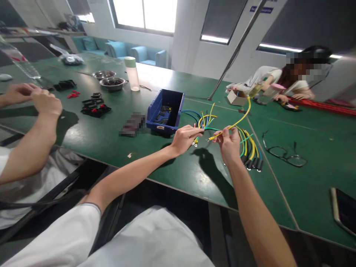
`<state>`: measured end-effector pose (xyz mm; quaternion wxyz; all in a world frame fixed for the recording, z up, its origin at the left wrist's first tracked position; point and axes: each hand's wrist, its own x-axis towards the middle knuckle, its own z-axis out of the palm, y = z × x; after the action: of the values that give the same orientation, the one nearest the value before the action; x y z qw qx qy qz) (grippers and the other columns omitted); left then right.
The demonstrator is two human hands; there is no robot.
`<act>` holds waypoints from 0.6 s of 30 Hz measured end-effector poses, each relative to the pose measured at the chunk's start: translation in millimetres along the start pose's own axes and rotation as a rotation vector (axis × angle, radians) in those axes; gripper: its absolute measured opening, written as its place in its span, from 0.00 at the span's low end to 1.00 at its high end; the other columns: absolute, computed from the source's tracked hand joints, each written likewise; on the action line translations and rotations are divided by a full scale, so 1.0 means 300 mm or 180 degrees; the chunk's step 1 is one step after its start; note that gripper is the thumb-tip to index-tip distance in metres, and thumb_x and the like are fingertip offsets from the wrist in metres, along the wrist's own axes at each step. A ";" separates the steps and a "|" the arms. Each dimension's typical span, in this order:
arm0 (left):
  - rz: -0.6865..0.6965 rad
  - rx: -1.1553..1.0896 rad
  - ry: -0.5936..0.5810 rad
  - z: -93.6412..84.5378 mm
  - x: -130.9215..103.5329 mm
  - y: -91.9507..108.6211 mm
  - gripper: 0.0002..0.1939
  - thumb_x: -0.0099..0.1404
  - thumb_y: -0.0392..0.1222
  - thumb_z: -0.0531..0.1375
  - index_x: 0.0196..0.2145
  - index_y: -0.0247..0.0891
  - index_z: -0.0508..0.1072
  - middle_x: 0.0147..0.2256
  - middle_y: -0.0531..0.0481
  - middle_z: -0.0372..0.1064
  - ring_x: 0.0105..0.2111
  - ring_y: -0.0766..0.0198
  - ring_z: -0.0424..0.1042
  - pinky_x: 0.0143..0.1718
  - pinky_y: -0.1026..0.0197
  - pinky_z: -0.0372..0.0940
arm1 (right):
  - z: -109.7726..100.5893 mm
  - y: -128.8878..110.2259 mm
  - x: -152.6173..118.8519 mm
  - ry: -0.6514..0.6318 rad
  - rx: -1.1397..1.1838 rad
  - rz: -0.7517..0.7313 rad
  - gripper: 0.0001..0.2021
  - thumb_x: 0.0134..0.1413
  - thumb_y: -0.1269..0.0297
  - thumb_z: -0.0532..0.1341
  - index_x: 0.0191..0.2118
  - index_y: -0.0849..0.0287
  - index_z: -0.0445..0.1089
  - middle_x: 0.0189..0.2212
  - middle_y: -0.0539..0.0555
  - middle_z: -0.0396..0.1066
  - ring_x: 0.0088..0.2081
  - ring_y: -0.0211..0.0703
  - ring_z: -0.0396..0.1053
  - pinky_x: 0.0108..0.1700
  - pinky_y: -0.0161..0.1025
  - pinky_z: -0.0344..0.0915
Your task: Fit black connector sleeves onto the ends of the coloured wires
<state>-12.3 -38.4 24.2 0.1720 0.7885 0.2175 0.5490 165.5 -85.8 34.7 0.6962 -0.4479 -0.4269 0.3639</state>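
My right hand (230, 142) is closed around a yellow wire (239, 120). A lug shows at the wire's near end, and its other end arcs up and away. My left hand (185, 140) has its fingers pressed together on a bundle of yellow, green and blue wires (204, 120). Ring terminals poke out below these fingers; the thumb's contact is partly hidden. Beside and below my right hand lie several yellow, green and blue cables (251, 146) with black sleeves and ring ends.
A blue bin (151, 116) with black parts stands beyond my left hand. Glasses (286, 154) and a phone (343, 211) lie to the right. Further left are a bottle (133, 76), metal bowls (112, 83), black parts (96, 107) and a co-worker's hands (46, 98). Another person sits across, right.
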 end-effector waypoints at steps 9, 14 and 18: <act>-0.0432 0.0051 -0.0441 0.029 -0.067 -0.049 0.09 0.64 0.40 0.63 0.41 0.38 0.80 0.33 0.47 0.78 0.31 0.66 0.74 0.34 0.65 0.66 | 0.007 -0.012 -0.005 0.0074 0.0122 0.0180 0.17 0.51 0.51 0.65 0.36 0.52 0.58 0.24 0.44 0.73 0.21 0.34 0.69 0.25 0.32 0.67; -0.0567 0.0047 -0.0395 0.042 -0.077 -0.045 0.10 0.64 0.42 0.63 0.41 0.39 0.80 0.31 0.48 0.77 0.30 0.66 0.74 0.33 0.66 0.66 | 0.015 0.002 -0.009 0.0079 0.0120 0.0246 0.18 0.49 0.51 0.66 0.36 0.53 0.58 0.25 0.45 0.74 0.21 0.34 0.69 0.26 0.32 0.68; -0.0657 0.0123 -0.0382 0.036 -0.077 -0.060 0.10 0.65 0.42 0.62 0.42 0.39 0.79 0.30 0.48 0.77 0.29 0.66 0.73 0.32 0.65 0.65 | 0.015 0.016 -0.008 0.0128 0.0114 0.0280 0.18 0.49 0.51 0.66 0.36 0.53 0.58 0.25 0.46 0.74 0.21 0.34 0.70 0.26 0.32 0.68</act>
<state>-11.9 -35.9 -6.9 0.2252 0.7965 0.2973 0.4759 159.7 -84.8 30.6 0.6959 -0.4609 -0.3861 0.3927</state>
